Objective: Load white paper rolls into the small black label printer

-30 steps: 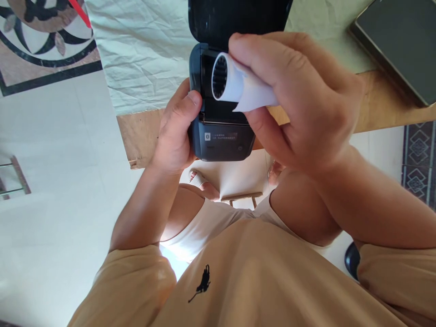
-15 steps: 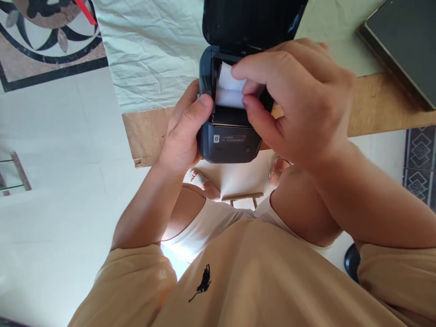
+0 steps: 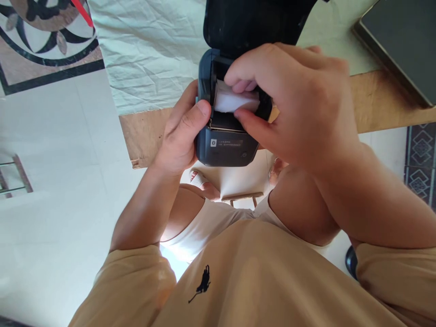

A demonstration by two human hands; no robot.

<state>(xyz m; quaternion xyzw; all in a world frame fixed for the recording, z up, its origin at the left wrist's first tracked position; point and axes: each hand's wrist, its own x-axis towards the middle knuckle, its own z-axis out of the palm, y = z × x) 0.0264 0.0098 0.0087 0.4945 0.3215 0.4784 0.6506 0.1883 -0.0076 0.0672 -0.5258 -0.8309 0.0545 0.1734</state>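
A small dark label printer [image 3: 226, 147] is held over the front edge of the table, its black lid [image 3: 255, 25] swung up and back. My left hand [image 3: 184, 129] grips the printer's left side, thumb on the rim and fingers underneath. Inside the open compartment lies a white paper roll [image 3: 226, 99]. Reaching in from the right, my right hand [image 3: 293, 100] has its fingers closed on the roll, thumb at the near side and fingertips at the far side. Part of the roll is hidden behind these fingers.
A pale green cloth [image 3: 146, 54] covers most of the wooden table [image 3: 146, 136]. A dark flat case-like object [image 3: 402, 41] rests at the right. Patterned floor tile [image 3: 51, 41] and a red strip [image 3: 82, 11] show at upper left. A small rack-like object [image 3: 15, 175] stands at far left.
My right hand has shifted a little left and moved the paper roll nearer within the compartment, where more of its width shows. The printer has moved slightly left and down in view.
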